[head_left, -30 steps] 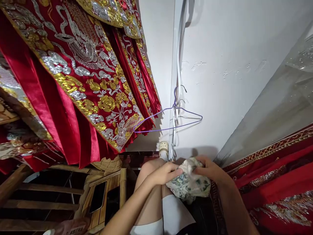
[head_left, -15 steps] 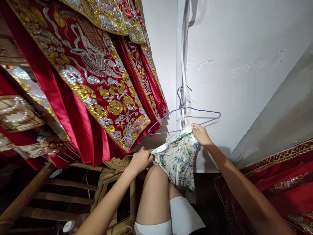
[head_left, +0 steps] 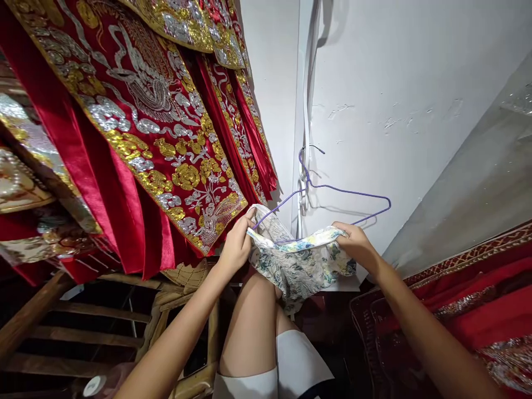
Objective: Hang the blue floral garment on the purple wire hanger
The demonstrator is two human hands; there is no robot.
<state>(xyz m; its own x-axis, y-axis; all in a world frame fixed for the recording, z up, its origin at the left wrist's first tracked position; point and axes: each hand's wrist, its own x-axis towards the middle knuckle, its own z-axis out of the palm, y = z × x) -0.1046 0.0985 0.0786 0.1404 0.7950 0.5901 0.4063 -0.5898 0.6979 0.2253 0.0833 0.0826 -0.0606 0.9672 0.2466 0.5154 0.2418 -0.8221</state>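
While the left hand (head_left: 236, 246) grips the floral garment (head_left: 307, 267) by one end of its band, the right hand (head_left: 358, 246) clasps the other; it hangs between them, around the left end of the purple hanger (head_left: 353, 192).

Main support here is 1 long white strap (head_left: 306, 100) running down in front of a pale wall (head_left: 394, 66), with 1 purple wire hanger (head_left: 353, 192) hooked on it. Left end of the hanger dips into the opening of a floral cloth (head_left: 305, 263), right end sticks out past it. Lower left there's a slatted wooden frame (head_left: 100, 312), with 1 white-capped bottle (head_left: 95, 385) and 1 woven basket-looking thing (head_left: 187, 275) right by it, can't really tell if either rests on it. Floor (head_left: 318, 321) is dark, mostly in shadow.
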